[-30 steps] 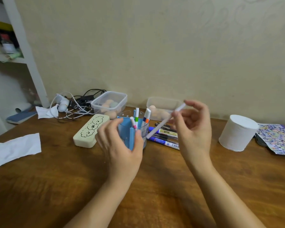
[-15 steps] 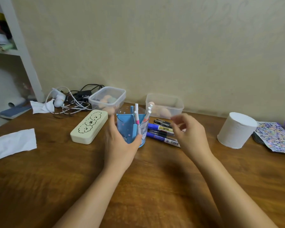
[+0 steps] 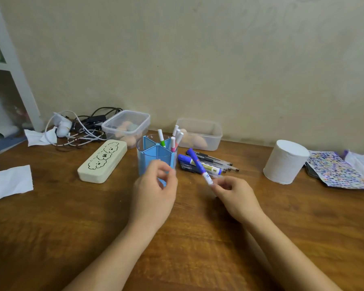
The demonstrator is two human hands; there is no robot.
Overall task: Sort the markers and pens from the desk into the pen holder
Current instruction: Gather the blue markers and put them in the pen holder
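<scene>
A clear pen holder (image 3: 153, 153) with blue dividers stands mid-desk and holds several white markers with coloured bands. My left hand (image 3: 156, 191) sits just in front of it, fingers loosely curled, gripping nothing. My right hand (image 3: 234, 195) pinches the white end of a blue-capped marker (image 3: 199, 165), which slants up and to the left toward the holder. Behind that marker, a pile of pens and markers (image 3: 214, 164) lies on the desk to the right of the holder.
A cream pencil case (image 3: 102, 160) lies left of the holder. Two clear plastic boxes (image 3: 126, 127) (image 3: 200, 133) stand by the wall, beside tangled cables (image 3: 78, 127). A paper roll (image 3: 284, 161) and sticker sheet (image 3: 338, 171) are at right; white paper (image 3: 8, 182) at left.
My right hand dropped a white marker into the holder, then came down to the pile and lifted a blue-capped marker. My left hand let go of the holder and drew back slightly.
</scene>
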